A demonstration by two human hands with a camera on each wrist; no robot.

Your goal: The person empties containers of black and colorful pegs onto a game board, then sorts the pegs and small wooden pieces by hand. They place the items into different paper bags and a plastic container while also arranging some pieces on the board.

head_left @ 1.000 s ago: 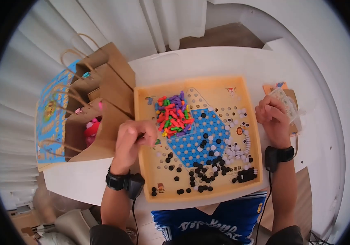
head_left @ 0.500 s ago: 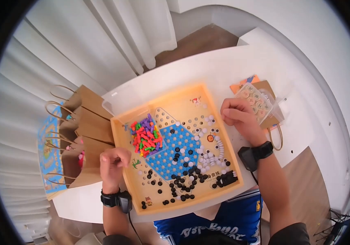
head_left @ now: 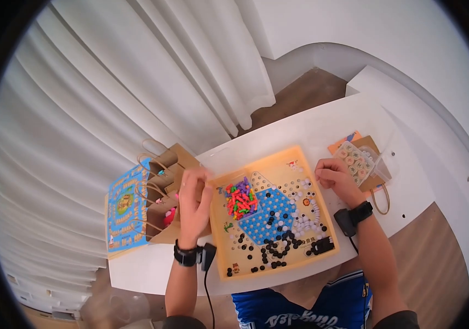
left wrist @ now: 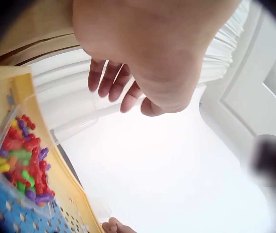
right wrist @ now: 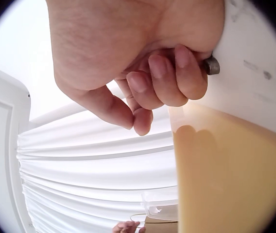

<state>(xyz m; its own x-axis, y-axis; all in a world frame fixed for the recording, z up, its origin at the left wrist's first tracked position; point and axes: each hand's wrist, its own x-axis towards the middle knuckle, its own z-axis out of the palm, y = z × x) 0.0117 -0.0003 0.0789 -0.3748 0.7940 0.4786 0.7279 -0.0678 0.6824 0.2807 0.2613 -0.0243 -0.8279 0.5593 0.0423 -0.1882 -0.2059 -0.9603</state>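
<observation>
My left hand [head_left: 195, 203] is over the left rim of the wooden game board [head_left: 219, 260], beside the paper bags. In the left wrist view its fingers [left wrist: 109, 80] hang loosely extended with nothing between them. A clear plastic lid [left wrist: 72, 116] shows past them. The clear box of coloured pegs [head_left: 241, 202] stands on the board to its right. My right hand [head_left: 336, 176] is at the board's right rim, fingers curled toward the palm. A small dark metallic piece [right wrist: 212, 65] shows beside the little finger; I cannot tell whether it is held.
Black stones [head_left: 278, 244] and white stones [head_left: 306, 222] lie scattered over the board. Brown paper bags [head_left: 174, 164] stand on the left by a blue printed board [head_left: 125, 203]. A clear box of round chess pieces [head_left: 355, 163] lies at the right.
My left hand has moved forward toward the board's back left corner, and its fingers have straightened. My right hand stays by the right rim. The head view has shifted and turned.
</observation>
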